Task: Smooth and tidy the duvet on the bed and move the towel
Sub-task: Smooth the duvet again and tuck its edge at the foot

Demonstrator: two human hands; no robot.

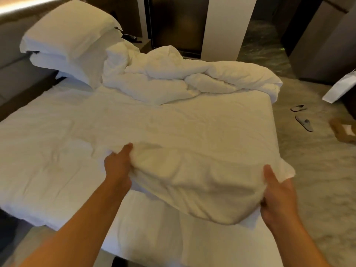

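1. The white duvet [192,143] lies across the bed [48,151]; its near edge is lifted off the mattress, and its far part is heaped in a crumpled mound by the far edge of the bed.
2. The left hand [117,164] grips the raised near edge, with the thumb on top and the fingers tucked into the folds.
3. The right hand [277,197] grips the duvet's near right corner, thumb over the fabric and fingers curled underneath it.
4. I cannot pick out a towel among the white bedding.
5. Two white pillows [67,41] are stacked at the head of the bed, at the upper left, touching the duvet mound.
6. On the floor to the right lie a pair of slippers [302,118], apart from each other.
7. Beyond them stands a white paper bag [341,87]; what it holds is not visible.
8. Near the right edge is a brown cardboard box [342,132], its contents blurred.
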